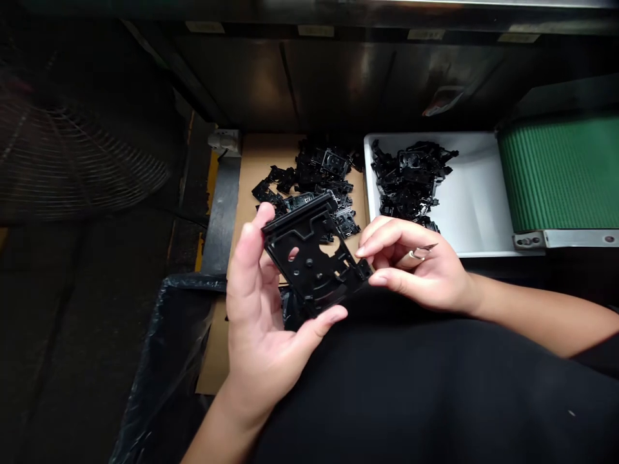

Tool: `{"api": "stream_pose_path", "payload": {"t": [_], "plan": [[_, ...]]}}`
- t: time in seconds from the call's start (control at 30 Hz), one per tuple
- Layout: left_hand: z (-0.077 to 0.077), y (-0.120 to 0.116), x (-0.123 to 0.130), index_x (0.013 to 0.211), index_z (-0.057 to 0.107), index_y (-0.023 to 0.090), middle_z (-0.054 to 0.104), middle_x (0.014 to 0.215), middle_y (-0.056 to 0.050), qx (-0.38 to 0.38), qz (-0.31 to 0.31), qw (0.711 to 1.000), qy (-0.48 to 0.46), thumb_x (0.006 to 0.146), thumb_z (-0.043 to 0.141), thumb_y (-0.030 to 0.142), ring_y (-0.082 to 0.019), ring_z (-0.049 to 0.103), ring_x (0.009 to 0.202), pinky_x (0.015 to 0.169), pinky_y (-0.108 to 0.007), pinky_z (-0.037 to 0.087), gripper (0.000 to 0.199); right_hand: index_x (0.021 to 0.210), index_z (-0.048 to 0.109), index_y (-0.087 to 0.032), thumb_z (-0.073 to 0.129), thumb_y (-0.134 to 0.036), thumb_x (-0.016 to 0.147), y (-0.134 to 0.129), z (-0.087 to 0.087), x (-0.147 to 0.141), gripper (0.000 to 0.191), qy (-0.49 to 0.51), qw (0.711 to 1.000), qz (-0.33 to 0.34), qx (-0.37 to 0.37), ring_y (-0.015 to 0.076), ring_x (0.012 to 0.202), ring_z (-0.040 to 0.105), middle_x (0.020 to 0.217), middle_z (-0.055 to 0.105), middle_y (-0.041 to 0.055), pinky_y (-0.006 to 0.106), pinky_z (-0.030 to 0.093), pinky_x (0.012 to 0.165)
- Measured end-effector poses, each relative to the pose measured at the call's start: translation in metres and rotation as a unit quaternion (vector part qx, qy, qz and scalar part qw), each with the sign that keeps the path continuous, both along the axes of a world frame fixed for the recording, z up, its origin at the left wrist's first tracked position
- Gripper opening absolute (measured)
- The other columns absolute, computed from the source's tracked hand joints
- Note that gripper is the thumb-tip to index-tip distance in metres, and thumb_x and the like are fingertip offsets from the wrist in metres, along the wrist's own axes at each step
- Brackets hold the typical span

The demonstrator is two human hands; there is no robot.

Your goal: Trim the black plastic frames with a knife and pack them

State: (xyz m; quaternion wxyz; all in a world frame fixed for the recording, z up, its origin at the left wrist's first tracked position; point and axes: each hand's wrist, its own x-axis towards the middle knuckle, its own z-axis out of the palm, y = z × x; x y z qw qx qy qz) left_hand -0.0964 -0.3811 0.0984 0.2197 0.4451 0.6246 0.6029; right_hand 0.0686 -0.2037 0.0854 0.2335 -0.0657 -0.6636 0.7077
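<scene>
A flat black plastic part (309, 248) with round and square cut-outs is held up in front of me, tilted. My left hand (265, 309) grips it by its left side and lower edge, fingers behind and thumb at the bottom. At its right corner, my right hand (411, 261) pinches the edge between thumb and fingers. A small pointed metal blade (425, 250) sticks out from a ring on a finger of that hand. Behind the held part, a pile of black plastic parts (324, 164) lies on a cardboard sheet (256, 154).
A white tray (476, 193) holds more black parts (413, 171) at its left side. To the right is a green ribbed conveyor belt (563, 174). A large fan (82, 161) stands at left, and a black plastic bag (169, 348) hangs below the cardboard.
</scene>
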Motion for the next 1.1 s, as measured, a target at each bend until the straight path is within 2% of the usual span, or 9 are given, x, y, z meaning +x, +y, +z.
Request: {"api": "stream_pose_path", "payload": {"t": [0.13,0.27,0.43,0.67,0.8,1.0,1.03,1.1], "plan": [[0.001,0.004,-0.009,0.156,0.049,0.038,0.047,0.170,-0.011,0.062,0.035,0.991,0.116,0.054,0.107,0.038,-0.041,0.038,0.162,0.129,-0.067,0.040,0.118,0.118,0.073,-0.019,0.078,-0.014,0.097,0.001,0.001,-0.003,0.022,0.022,1.000,0.000,-0.003,0.0123,0.079,0.058,0.104,0.064,0.0049,0.023,0.048,0.060],[0.005,0.008,-0.014,0.139,0.060,0.030,0.062,0.156,-0.013,0.078,0.049,0.983,0.159,0.053,0.109,0.034,-0.041,0.054,0.151,0.123,-0.068,0.048,0.099,0.118,0.073,-0.019,0.080,-0.014,0.096,0.002,-0.001,-0.003,0.024,0.020,1.000,-0.001,-0.003,0.0114,0.077,0.058,0.105,0.064,0.0053,0.023,0.046,0.059],[0.008,0.006,-0.018,0.122,0.065,0.026,0.066,0.147,-0.013,0.047,0.052,0.975,0.210,0.056,0.105,0.049,-0.040,0.061,0.143,0.119,-0.066,0.051,0.080,0.117,0.074,-0.019,0.079,-0.017,0.097,0.001,-0.001,-0.002,0.021,0.012,1.000,0.000,-0.009,0.0104,0.074,0.056,0.107,0.064,0.0052,0.024,0.046,0.060],[0.011,0.001,-0.016,0.116,0.065,0.027,0.061,0.145,-0.014,0.013,0.044,0.965,0.259,0.060,0.099,0.057,-0.039,0.062,0.138,0.115,-0.067,0.053,0.073,0.116,0.074,-0.018,0.080,-0.018,0.096,-0.002,-0.002,-0.003,0.021,0.022,1.000,-0.006,-0.021,0.0138,0.083,0.061,0.102,0.064,0.0056,0.024,0.051,0.065],[0.013,-0.004,-0.013,0.117,0.066,0.027,0.059,0.149,-0.014,0.005,0.038,0.970,0.239,0.061,0.101,0.051,-0.039,0.060,0.140,0.118,-0.069,0.050,0.070,0.116,0.074,-0.017,0.080,-0.018,0.097,-0.005,-0.004,-0.001,0.021,0.024,0.999,-0.012,-0.021,0.0138,0.084,0.061,0.101,0.064,0.0052,0.024,0.052,0.067],[0.010,-0.010,-0.006,0.120,0.071,0.030,0.054,0.164,-0.010,-0.010,0.024,0.993,0.117,0.069,0.100,0.034,-0.040,0.047,0.156,0.127,-0.068,0.043,0.059,0.116,0.074,-0.018,0.080,-0.017,0.096,-0.010,-0.004,-0.001,0.021,0.027,0.999,-0.019,-0.009,0.0128,0.081,0.059,0.104,0.065,0.0058,0.023,0.048,0.061],[0.008,-0.011,-0.005,0.127,0.071,0.033,0.052,0.167,-0.009,-0.004,0.024,0.995,0.098,0.069,0.101,0.033,-0.039,0.044,0.159,0.129,-0.068,0.041,0.065,0.115,0.074,-0.018,0.080,-0.018,0.096,-0.011,-0.004,-0.002,0.021,0.033,0.999,-0.021,-0.003,0.0127,0.080,0.059,0.103,0.065,0.0055,0.023,0.048,0.060],[0.005,-0.013,-0.003,0.148,0.062,0.040,0.048,0.171,-0.006,0.009,0.028,0.997,0.067,0.064,0.104,0.032,-0.040,0.038,0.162,0.129,-0.066,0.040,0.095,0.114,0.074,-0.018,0.082,-0.020,0.094,-0.012,-0.002,-0.004,0.022,0.052,0.998,-0.023,0.016,0.0125,0.078,0.059,0.101,0.065,0.0046,0.022,0.048,0.058]]}}
